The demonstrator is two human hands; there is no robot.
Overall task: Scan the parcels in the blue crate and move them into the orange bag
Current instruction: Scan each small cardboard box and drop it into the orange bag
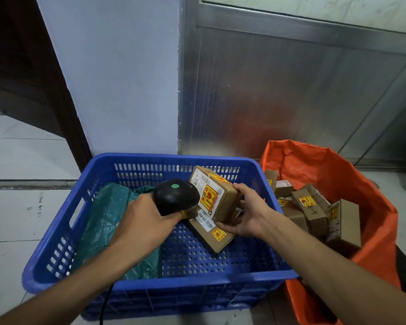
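1. The left hand (pixel 145 221) grips the handle of a black scanner (pixel 176 195); the fingers are curled round the handle. The head of the scanner, with a green dot on top, points toward the held parcel and is just beside it.
2. The right hand (pixel 244 212) holds a brown cardboard parcel (pixel 217 195) above the blue crate (pixel 150 287). The thumb lies on the upper edge and the fingers are curled under the lower edge, so the parcel is pinched between them. The parcel is tilted, and its face with the white label and the yellow-red sticker is turned to the scanner.
3. One more flat parcel (pixel 215 235) lies on the floor of the crate, under the held one. A green plastic package (pixel 108 221) lies in the left part of the crate, partly under the left forearm.
4. The orange bag (pixel 352 174) stands open just to the right of the crate and touches it. Several brown boxes (pixel 314 207) with the same yellow stickers lie inside it in a loose pile.
5. A black cable (pixel 104 303) hangs down in front of the crate, below the left forearm.
6. Behind the crate stand a pale wall (pixel 108 78) and a metal panel (pixel 279 90).
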